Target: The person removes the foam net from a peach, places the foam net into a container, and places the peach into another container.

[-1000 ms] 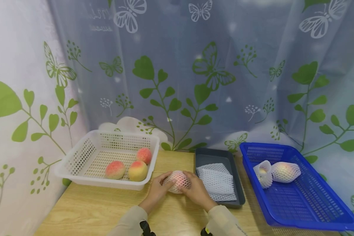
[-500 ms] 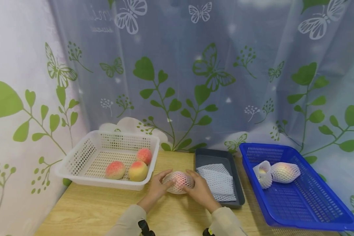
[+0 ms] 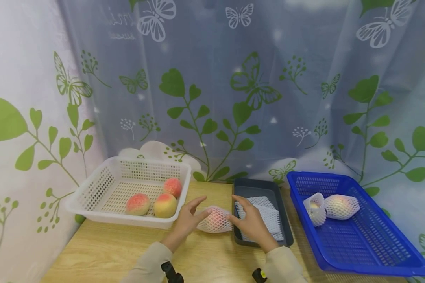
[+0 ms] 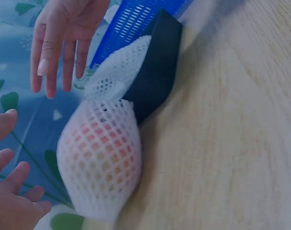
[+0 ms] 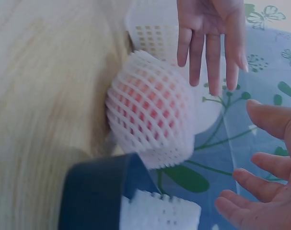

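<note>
A peach in a white foam net sleeve (image 3: pixel 215 220) lies on the wooden table between my hands, the net covering it from end to end. To its left my left hand (image 3: pixel 187 220) is lifted off it, fingers extended and holding nothing. On the other side my right hand (image 3: pixel 249 220) is also apart from it, its fingers spread in front of the dark tray. Both wrist views show the netted peach (image 4: pixel 101 160) standing free of either hand, with the fingers of the right hand (image 4: pixel 64 45) straight in the left wrist view.
A white basket (image 3: pixel 127 222) on the left holds three bare peaches (image 3: pixel 165 205). Right of the netted peach, a dark grey tray (image 3: pixel 287 232) carries flat white foam nets (image 3: pixel 263 216). Farther right, a blue basket (image 3: pixel 368 267) contains two netted fruits (image 3: pixel 341 206). A patterned curtain hangs behind.
Both hands were holding the netted peach. They have let go and moved apart, left hand to the left and right hand to the right, while the peach stays on the table.
</note>
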Motion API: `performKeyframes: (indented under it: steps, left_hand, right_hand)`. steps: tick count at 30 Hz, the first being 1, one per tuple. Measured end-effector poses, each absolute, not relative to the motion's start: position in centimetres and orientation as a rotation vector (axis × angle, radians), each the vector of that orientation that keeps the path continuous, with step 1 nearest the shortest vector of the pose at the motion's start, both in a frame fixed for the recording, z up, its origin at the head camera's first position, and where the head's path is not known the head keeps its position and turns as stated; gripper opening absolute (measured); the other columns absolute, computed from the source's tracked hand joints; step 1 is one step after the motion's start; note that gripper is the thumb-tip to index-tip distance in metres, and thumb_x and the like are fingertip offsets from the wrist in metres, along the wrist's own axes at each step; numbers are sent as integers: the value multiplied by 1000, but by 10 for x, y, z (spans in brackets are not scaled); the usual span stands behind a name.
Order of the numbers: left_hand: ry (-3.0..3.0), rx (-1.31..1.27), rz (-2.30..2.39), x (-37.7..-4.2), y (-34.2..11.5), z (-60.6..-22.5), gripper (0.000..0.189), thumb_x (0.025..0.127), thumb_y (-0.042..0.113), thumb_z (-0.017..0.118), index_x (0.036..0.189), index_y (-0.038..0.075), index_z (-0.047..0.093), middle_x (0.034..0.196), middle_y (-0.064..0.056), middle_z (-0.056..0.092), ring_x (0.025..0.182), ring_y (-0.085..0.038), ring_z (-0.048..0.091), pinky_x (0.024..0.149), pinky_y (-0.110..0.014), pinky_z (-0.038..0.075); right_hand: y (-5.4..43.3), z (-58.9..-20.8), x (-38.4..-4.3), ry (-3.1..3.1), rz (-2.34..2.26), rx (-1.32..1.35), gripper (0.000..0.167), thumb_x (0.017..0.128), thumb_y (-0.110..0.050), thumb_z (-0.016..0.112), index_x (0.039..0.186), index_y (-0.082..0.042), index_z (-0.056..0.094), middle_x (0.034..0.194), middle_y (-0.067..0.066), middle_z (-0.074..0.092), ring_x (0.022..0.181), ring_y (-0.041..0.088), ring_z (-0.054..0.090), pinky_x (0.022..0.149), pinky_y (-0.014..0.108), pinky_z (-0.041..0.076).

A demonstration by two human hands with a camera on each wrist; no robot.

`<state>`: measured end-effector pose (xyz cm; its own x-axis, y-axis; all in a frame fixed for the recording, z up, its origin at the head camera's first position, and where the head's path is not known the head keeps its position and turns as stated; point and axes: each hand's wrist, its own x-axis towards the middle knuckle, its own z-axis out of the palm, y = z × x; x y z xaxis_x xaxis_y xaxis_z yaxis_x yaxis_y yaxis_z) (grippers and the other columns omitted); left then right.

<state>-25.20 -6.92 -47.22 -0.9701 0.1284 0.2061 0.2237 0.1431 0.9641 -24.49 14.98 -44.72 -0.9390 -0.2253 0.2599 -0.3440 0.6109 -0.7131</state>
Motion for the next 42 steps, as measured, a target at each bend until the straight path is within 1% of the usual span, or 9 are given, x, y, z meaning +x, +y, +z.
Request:
performKeyframes:
  steps: [4,7,13,19,23,27,33,38,42]
  left_hand:
    - [-2274,-373,-2030,-252,-74,-464,52,89,15,69,137,2,51,145,-17,44,138,-35,33,114,-50,24]
    - [-2262,-384,-2035,-251,-79,-457,53,88,14,70,137,4,52,145,-15,45,139,-33,33,115,-49,23]
    - [-2277,-376,-1991,-250,-93,-450,53,88,16,71,137,5,52,144,-13,47,137,-33,37,113,-48,29]
    - [-2284,-393,-1988,-245,-108,-441,57,87,20,72,139,11,51,146,-9,45,138,-29,36,112,-46,30]
    - [-2302,-375,-1969,-242,-119,-437,60,86,23,73,141,14,49,148,-7,43,139,-28,34,113,-46,29]
    - [-2293,-370,-1958,-239,-130,-438,62,86,23,73,142,13,47,149,-7,41,139,-28,33,113,-48,28]
    - [-2272,-380,-1939,-232,-142,-439,61,87,21,72,141,10,47,147,-10,44,139,-27,34,112,-51,28]
    - [-2271,-371,-1932,-226,-149,-438,61,87,16,71,142,7,46,148,-11,42,139,-31,32,112,-53,28]
    - [-2266,-377,-1927,-223,-152,-440,60,87,13,71,142,6,45,149,-12,40,139,-34,31,111,-53,29]
  right_hand:
    - [155,-440,-243,-2677,1260,443,65,84,-18,75,142,-10,46,146,15,43,129,39,44,100,54,43]
    - [159,-437,-242,-2674,1262,431,65,84,-21,75,142,-11,46,147,14,42,129,38,44,101,54,42]
    - [170,-436,-239,-2691,1283,408,67,84,-26,75,143,-13,45,148,13,41,133,36,40,104,54,39]
    - [180,-439,-235,-2660,1251,425,67,83,-25,76,141,-11,47,145,16,43,132,37,41,103,55,40]
    - [188,-441,-234,-2645,1195,472,66,83,-24,76,141,-10,47,144,17,45,131,39,41,101,59,39]
    - [196,-443,-230,-2658,1163,502,66,84,-26,75,141,-11,46,144,17,45,131,40,41,101,62,37]
    - [206,-445,-222,-2629,1141,516,66,83,-25,76,140,-11,47,142,16,47,130,40,42,100,63,37]
    - [211,-448,-220,-2633,1116,517,67,83,-29,76,141,-11,47,142,17,47,130,42,42,99,63,38]
    - [213,-449,-218,-2624,1134,512,67,82,-28,76,140,-10,47,142,18,47,130,42,41,99,63,38]
